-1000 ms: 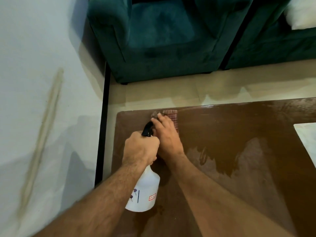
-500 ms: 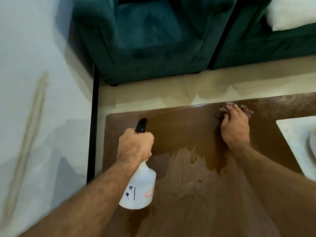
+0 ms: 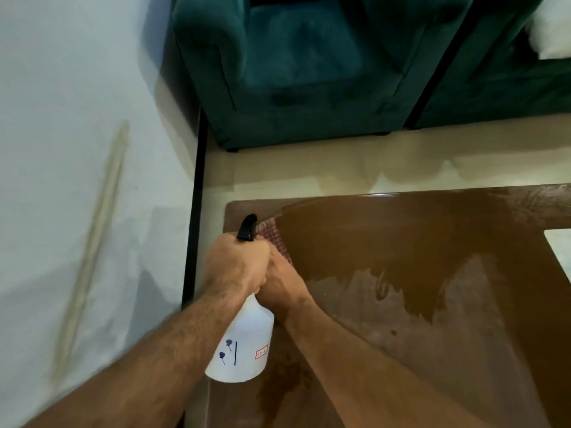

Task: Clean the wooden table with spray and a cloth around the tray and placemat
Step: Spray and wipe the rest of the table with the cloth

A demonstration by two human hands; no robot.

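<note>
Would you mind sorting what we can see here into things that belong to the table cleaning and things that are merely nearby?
Part of the job:
- spray bottle, gripped by the left hand
- checked cloth, under the right hand
- wooden table
- white placemat at the right edge

Just nearby:
- green armchair
- white cushion

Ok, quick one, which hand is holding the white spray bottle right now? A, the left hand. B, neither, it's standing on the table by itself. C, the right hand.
A: the left hand is wrapped round the neck of the spray bottle, lifting it above the wooden table, while the right hand presses the checked cloth near the table's far left corner.
</note>
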